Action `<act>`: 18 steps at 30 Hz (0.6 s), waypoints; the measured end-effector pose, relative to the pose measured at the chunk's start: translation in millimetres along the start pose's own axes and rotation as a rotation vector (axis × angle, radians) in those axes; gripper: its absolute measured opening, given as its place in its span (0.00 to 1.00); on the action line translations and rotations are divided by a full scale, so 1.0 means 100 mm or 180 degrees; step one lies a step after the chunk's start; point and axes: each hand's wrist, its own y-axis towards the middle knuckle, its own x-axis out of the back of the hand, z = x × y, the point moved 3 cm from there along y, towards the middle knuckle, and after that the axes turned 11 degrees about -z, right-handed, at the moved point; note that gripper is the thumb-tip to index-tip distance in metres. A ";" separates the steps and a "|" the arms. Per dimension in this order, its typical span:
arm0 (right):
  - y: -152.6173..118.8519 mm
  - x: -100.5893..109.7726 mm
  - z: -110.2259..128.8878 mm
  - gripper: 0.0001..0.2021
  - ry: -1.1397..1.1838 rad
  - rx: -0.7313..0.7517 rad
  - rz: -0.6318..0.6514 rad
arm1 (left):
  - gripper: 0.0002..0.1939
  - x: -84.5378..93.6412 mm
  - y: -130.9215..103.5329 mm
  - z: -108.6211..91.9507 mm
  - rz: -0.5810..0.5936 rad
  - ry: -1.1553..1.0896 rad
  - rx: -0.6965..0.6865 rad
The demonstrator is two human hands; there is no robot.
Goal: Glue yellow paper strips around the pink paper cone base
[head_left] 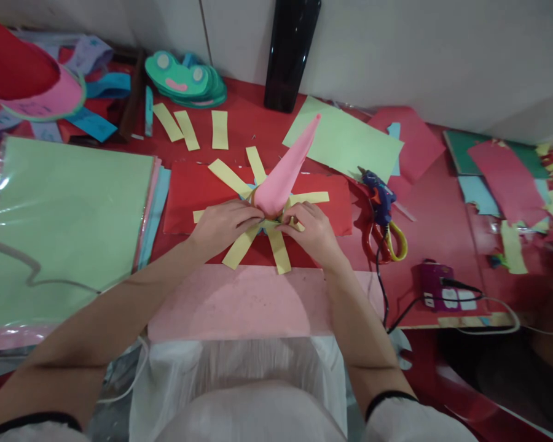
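Observation:
A pink cone (286,175) leans up and to the right from a ring of pale yellow strips (229,178) that spread out like rays. Bits of blue show beneath its base. At the base's left side my left hand (225,224) is closed, thumb and fingertips pressed on the cone's lower edge. My right hand (312,230) is closed at the right side, pinching a short yellow strip (297,224) against the base. The fingertips partly hide the contact. Everything rests on a dark red sheet (188,184), with a pink sheet (262,301) nearer me.
Right of the work lie a blue glue gun (378,193), scissors (399,242) and a purple power box (437,285) with cables. Green sheets in plastic (69,227) are at left. Loose yellow strips (220,130), frog-face cutouts (184,80) and a black upright object (290,55) stand behind.

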 end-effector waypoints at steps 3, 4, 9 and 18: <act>0.00 -0.01 0.00 0.06 -0.0135 0.0143 0.0040 | 0.15 0.00 0.00 0.00 -0.0009 -0.0021 -0.0034; 0.00 -0.01 0.00 0.05 -0.0173 0.0161 0.0021 | 0.15 0.00 0.00 0.00 -0.0003 -0.0029 -0.0051; 0.00 0.01 0.04 0.04 -0.0397 0.0355 0.0011 | 0.16 -0.01 -0.01 0.00 0.0046 -0.0090 -0.0215; 0.01 0.00 0.06 0.05 -0.0510 0.0424 0.0054 | 0.20 0.01 -0.02 -0.03 -0.0038 -0.0028 -0.0481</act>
